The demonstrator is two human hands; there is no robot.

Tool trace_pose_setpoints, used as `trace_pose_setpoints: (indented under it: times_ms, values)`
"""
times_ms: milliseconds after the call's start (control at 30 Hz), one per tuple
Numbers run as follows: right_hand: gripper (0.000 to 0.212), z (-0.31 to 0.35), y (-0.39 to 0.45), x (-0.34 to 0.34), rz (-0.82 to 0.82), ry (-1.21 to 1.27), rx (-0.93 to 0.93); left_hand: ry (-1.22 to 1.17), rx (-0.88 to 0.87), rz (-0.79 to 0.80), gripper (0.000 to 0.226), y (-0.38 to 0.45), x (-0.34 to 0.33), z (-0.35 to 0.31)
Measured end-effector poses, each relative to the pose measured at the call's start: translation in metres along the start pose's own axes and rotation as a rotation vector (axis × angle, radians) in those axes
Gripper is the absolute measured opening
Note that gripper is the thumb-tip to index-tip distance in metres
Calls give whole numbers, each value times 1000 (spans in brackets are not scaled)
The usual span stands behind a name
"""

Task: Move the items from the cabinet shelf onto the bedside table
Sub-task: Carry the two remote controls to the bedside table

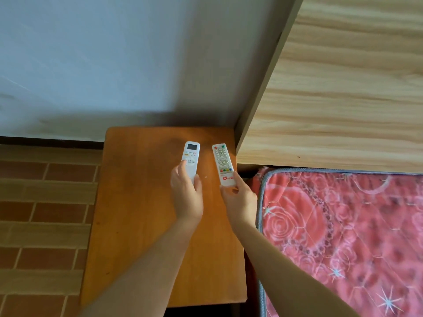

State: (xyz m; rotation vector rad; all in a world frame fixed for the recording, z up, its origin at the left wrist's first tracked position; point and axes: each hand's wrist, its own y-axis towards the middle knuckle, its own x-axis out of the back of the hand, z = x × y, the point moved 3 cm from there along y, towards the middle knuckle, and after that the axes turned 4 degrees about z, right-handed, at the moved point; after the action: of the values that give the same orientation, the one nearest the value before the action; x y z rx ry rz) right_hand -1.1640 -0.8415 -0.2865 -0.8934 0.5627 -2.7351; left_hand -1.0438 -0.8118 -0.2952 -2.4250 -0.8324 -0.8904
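At centre frame, over the orange-brown wooden table [137,225], the left hand [186,195] grips the lower end of a white air-conditioner remote with a small screen [191,156]. Just right, the right hand [240,200] pinches the bottom of a white many-buttoned television remote [223,164].

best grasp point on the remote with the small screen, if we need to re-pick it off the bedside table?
Grip the air-conditioner remote across its narrow width at the plain lower end, coming from the near side, as the left hand does now. It is a long slim bar pointing away, screen and buttons on the far half. The TV remote lies close on its right, so keep fingers tight.
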Motion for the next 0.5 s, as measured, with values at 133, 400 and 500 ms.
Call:
trace_pose_setpoints:
  times_ms: [133, 400, 500]
  values:
    - [51, -10, 6, -9, -27, -5, -4, -4, 2, -5, 54, 6, -11, 1]
    - [54, -17, 22, -18, 5, -162, 7, -26, 96, -8, 62, 12, -28, 10]
    - [53, -18, 25, -21, -3, -201, 45, 18, 170, -14, 67, 15, -31, 14]
